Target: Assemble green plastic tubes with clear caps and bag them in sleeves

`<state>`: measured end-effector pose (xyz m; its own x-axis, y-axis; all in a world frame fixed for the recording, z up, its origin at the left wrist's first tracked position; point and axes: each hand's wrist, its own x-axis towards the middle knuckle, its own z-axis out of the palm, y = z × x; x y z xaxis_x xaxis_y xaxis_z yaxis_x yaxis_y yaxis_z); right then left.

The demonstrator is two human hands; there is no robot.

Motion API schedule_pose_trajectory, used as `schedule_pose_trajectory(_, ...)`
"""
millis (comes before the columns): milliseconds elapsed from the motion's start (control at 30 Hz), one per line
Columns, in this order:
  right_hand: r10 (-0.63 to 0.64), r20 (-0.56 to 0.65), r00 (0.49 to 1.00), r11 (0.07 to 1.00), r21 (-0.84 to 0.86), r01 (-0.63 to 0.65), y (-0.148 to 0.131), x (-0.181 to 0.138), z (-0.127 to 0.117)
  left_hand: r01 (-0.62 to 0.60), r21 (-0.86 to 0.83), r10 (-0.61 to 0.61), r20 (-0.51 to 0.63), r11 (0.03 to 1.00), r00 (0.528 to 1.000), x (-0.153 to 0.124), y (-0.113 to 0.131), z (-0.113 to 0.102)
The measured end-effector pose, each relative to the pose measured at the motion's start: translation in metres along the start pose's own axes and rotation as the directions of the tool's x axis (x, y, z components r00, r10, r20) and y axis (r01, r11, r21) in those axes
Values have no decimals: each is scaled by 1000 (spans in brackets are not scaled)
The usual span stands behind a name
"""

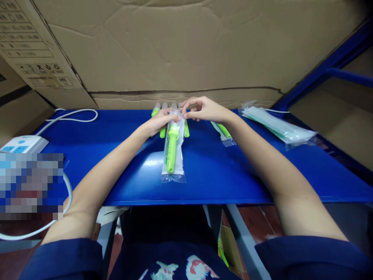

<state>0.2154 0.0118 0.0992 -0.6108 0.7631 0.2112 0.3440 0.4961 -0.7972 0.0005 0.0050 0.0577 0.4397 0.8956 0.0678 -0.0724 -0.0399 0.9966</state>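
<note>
A clear plastic bag (177, 177) lies lengthwise before me with a lime-green stick (171, 149) inside, along with a whitish sheet. My left hand (159, 120) is closed on the bag's upper part, thumb across the front. With finger and thumb pinched together, my right hand (201, 109) is at the bag's upper right edge. Behind both hands, several more lime-green sticks with clear tips (157, 106) lie side by side on the blue table, partly covered. What the stick's top end looks like is blurred by the plastic.
Another bagged green stick (224, 132) lies beside my right forearm. Farther right rests a stack of clear bags with whitish sheets (279, 125). A white power strip (25, 144) and its cable (72, 112) are at left. Cardboard (175, 50) walls the table's back edge.
</note>
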Motion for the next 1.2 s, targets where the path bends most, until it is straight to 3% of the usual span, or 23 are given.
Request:
schedule_pose_trajectory(233, 20, 66, 998, 998, -62, -15, 6, 0, -6, -40, -12, 41, 55, 999, 998, 0, -2, -2)
schedule_pose_trajectory(367, -9, 77, 997, 997, -78, 15, 3, 0, -6, 53, -54, -49, 74, 997, 996, 5, -4, -5)
schedule_pose_trajectory(500, -35, 49, 998, 992, -120, 40, 3, 2, -4, 110, -64, -109, 15, 992, 994, 9, -5, -8)
schedule_pose_trajectory(700, 83, 64, 995, 995, -64, -79, 0, 2, 0, 109, -68, -109, 13, 992, 994, 8, -4, -6)
schedule_pose_trajectory(833, 142, -14, 990, 990, 2, -142, -1, 2, 2, 94, -83, -91, 36, 992, 995, 6, -2, -3)
schedule_pose_trajectory(1000, 175, -51, 983, 984, 38, -173, 13, 4, 3, 71, -137, -74, -16, 988, 997, 6, -3, -2)
schedule_pose_trajectory(1100, 236, 26, 972, 967, 94, -237, 20, 4, 0, 69, -152, -74, -25, 986, 997, 6, -5, -1)
schedule_pose_trajectory(1200, 295, 213, 931, 943, 89, -319, 21, 1, -2, 67, -144, -72, -30, 987, 997, 5, -5, 0)
